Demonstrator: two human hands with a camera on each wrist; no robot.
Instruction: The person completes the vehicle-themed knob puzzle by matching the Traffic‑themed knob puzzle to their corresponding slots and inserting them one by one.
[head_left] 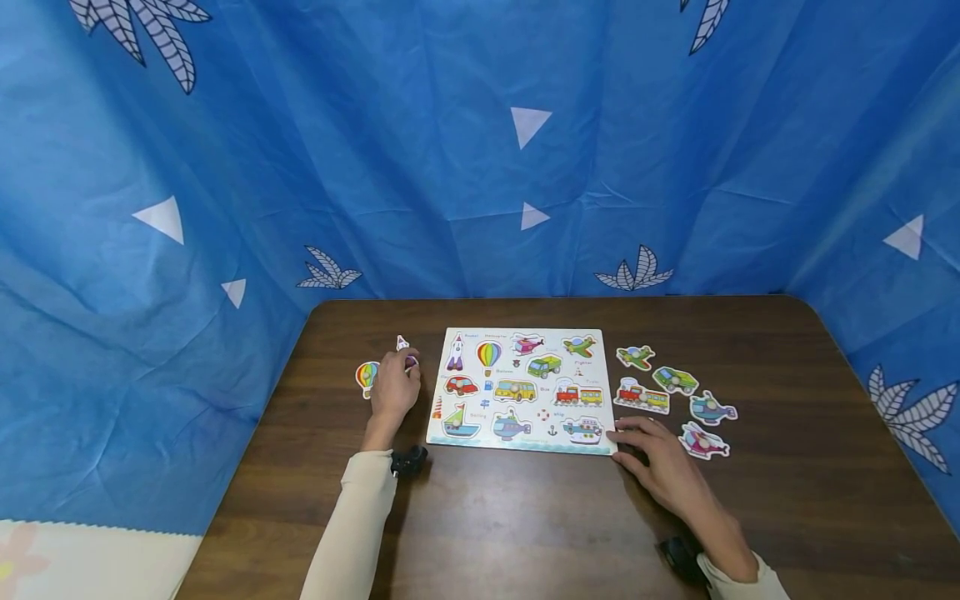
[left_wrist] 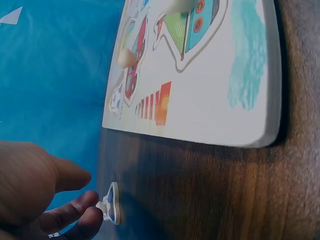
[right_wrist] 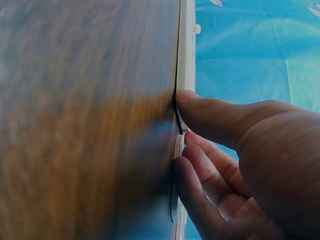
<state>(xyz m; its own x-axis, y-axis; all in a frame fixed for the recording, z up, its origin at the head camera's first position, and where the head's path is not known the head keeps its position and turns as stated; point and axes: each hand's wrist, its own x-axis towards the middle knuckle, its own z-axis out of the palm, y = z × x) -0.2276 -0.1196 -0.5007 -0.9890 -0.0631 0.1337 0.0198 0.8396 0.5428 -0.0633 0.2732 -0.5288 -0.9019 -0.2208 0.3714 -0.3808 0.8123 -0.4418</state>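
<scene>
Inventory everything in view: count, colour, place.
puzzle board: 1, white with coloured vehicles, mid-table
plane piece: 1, green, board's right
truck piece: 1, green, board's right
train piece: 1, red-yellow, board's right
submarine piece: 1, blue, board's right
helicopter piece: 1, pink, board's right
balloon piece: 1, multicoloured, board's left
rocket piece: 1, white-purple, by left hand
table: 1, brown, foreground
curtain: count unclear, blue, behind
cloth: 1, pale, lower left
wrist devices: 2, black, one per wrist
sleeves: 2, cream, forearms
left hand: 1, at rocket piece
right hand: 1, at board corner
</scene>
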